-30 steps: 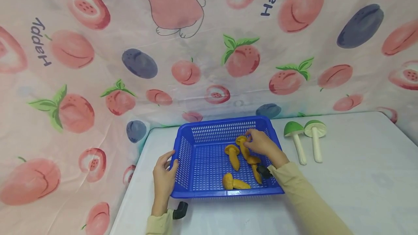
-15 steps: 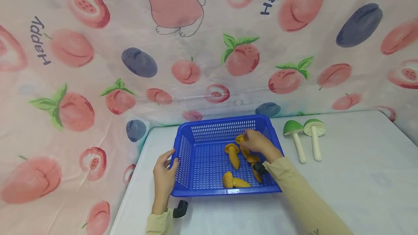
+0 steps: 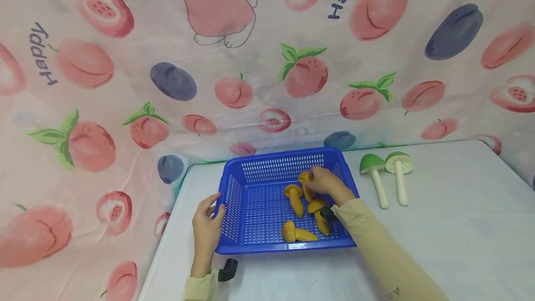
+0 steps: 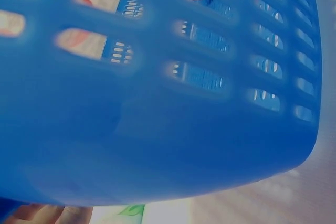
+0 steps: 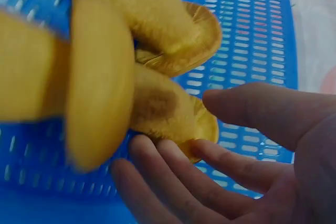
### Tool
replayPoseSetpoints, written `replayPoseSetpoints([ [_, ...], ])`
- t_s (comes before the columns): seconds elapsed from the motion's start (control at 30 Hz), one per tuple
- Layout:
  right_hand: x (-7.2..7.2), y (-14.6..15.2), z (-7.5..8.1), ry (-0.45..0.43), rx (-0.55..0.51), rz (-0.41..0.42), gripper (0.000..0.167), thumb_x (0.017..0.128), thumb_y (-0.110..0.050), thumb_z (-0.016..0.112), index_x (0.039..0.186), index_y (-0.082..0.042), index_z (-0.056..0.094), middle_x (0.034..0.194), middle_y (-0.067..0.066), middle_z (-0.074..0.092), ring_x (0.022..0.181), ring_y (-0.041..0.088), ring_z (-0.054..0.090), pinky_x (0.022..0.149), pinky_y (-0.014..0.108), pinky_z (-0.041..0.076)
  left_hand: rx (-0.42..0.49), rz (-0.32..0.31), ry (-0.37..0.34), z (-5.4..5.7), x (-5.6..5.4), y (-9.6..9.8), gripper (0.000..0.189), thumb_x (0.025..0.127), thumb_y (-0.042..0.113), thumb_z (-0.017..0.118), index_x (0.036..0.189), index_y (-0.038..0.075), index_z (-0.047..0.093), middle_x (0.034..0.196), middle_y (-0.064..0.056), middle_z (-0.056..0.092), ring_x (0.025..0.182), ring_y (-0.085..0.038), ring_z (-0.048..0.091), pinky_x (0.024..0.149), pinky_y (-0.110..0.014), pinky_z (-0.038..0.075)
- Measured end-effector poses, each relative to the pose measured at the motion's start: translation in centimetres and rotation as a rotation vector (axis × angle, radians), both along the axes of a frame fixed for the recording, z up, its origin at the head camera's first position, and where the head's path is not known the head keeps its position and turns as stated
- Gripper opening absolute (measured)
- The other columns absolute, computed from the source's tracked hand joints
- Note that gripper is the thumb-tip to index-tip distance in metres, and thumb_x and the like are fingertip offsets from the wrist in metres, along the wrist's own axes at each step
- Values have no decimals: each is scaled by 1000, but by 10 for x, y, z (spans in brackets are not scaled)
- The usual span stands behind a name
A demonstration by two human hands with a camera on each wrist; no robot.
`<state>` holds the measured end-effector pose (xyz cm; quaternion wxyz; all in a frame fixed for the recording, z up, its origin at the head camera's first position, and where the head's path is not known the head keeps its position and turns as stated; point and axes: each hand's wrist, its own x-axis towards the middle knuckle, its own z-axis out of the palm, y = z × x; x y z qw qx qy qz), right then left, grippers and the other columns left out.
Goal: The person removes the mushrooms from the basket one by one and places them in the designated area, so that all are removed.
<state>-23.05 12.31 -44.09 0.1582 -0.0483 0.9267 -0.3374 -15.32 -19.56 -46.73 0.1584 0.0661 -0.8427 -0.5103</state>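
Note:
Inside the blue plastic basket (image 3: 240,247) lie several yellow toy mushrooms. My right hand (image 3: 327,182) reaches in at the far right and pinches the cap of one yellow mushroom (image 5: 163,103) between thumb and fingers. Another mushroom (image 5: 157,19) lies beside it, and a nearer one (image 3: 318,212) is partly hidden by the black wrist camera. The last mushroom (image 3: 288,232) lies sideways near the front wall. At the left side my left hand (image 3: 206,229) holds the basket's rim from outside; in the left wrist view its fingers (image 4: 52,214) barely show.
Two toy mushrooms with green caps and white stems, one left (image 3: 376,180) and one right (image 3: 400,175), lie right of the basket on the white table (image 3: 459,226). A fruit-print cloth (image 3: 259,73) hangs behind the table.
The pinched mushroom's stem has swung left, away from the nearer mushroom. The right hand has shifted slightly with it. The left hand stays at the rim, and the head view has shifted a little.

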Motion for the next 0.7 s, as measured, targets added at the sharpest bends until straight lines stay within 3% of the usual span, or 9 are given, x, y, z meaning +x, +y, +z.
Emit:
replayPoseSetpoints([
  [0.3, -2, -3, -4, -31, -30, -39, 37, 89, -9, 61, 119, 10, 50, 97, 19, 58, 72, 25, 55, 63, 33, 48, 3, 1, 9, 1, 0, 0, 35, 95, 4, 62, 129, 4, 64, 134, -16, 59, 108, -35, 66, 95, -54, 53],
  [0.7, -3, -5, -9, -51, -8, -72, 41, 88, -9, 71, 118, 7, 47, 95, 18, 59, 74, 26, 59, 64, 34, 52, 22, -2, -6, 1, 0, 0, 35, 95, 3, 61, 130, 3, 63, 136, -17, 57, 110, -36, 65, 97, -54, 51],
])
